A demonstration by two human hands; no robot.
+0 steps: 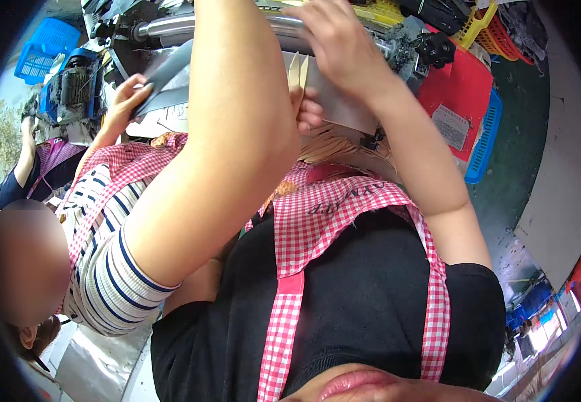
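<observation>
My left hand (309, 114), partly hidden behind a co-worker's bare arm (237, 87), is closed around thin tan pointed pieces (297, 70) that stick up from its fingers. My right hand (344, 47) reaches over the machine's shiny metal roller (173, 27); its fingers look stretched out, slightly blurred and close to the upper edge of the picture. I see nothing held in it. Below my hands, a stack of tan strips (330, 144) lies by my red checked apron (317, 221). A metal plate (337, 100) slopes under the roller.
To the left, the co-worker's other hand (126, 100) holds a dark grey sheet (166, 77). The co-worker's arm crosses in front of me. A red panel (454, 94) and a blue basket (485, 144) stand right; another blue basket (45, 50) is far left. A black knob (434, 50) juts out.
</observation>
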